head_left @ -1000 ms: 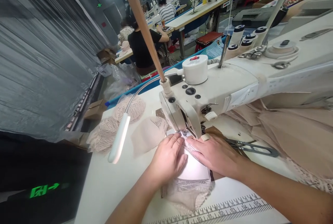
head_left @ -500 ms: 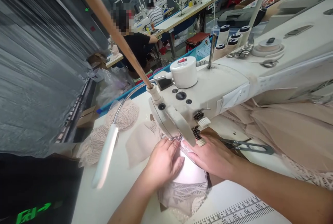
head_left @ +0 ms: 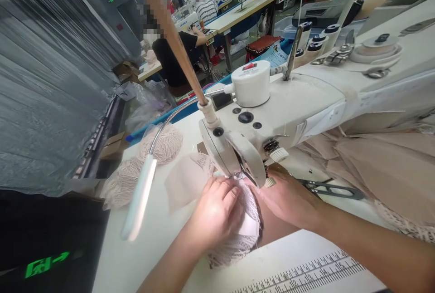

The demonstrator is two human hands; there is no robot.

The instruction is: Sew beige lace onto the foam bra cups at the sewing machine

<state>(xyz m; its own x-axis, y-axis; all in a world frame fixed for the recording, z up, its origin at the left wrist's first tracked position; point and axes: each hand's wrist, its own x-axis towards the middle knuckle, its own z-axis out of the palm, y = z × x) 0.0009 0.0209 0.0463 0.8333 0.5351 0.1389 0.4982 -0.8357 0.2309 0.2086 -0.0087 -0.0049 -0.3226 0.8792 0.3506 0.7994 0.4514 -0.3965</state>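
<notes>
A beige lace piece (head_left: 234, 247) with a white panel lies under the head of a white sewing machine (head_left: 222, 148). My left hand (head_left: 217, 207) rests on the piece with its fingers curled and pressed on it close to the presser foot. On the other side, my right hand (head_left: 285, 193) pinches the piece's edge beside the needle area, its fingertips partly hidden behind the machine head. The stitching point itself is mostly covered. A small lamp (head_left: 139, 197) on a bendable neck lights the piece from the left.
More lace pieces (head_left: 124, 186) lie to the left, by a sheer beige piece (head_left: 186, 184). Thread snips (head_left: 336, 189) lie right of my right hand, near piled beige fabric (head_left: 384, 161). A printed ruler (head_left: 306, 275) runs along the front. A co-worker (head_left: 173, 57) sits beyond.
The lace piece has turned under the machine, so its curved edge now shows between my hands. My left fingers have curled in more. The whole view has shifted slightly.
</notes>
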